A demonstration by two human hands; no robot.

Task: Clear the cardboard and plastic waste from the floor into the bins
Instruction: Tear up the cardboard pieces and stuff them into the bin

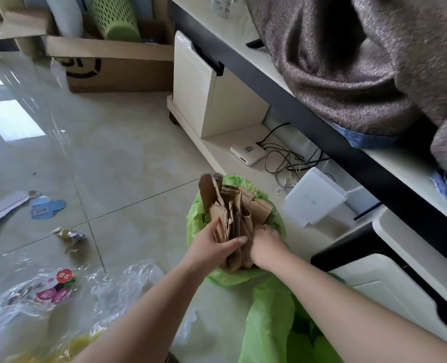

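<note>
Cardboard (230, 218) is going into the green-lined bin (193, 221), standing half out of it. Left hand (212, 247) wraps fingers around the bundle; right hand (265, 246) presses it from the side, fingers hidden. Both arms reach down. Next, I'd say, shove it deeper, then fetch the plastic (47, 292) lying at left.

Almost no text can be read with certainty here. The cardboard box (112, 66) at the back carries part of a large black printed mark on its side, but the letters are cut off and cannot be made out. The clear plastic packaging (47, 292) on the floor has a red round sticker (66, 276) and pink labels (48, 294) with light characters, too blurred to read.
</note>
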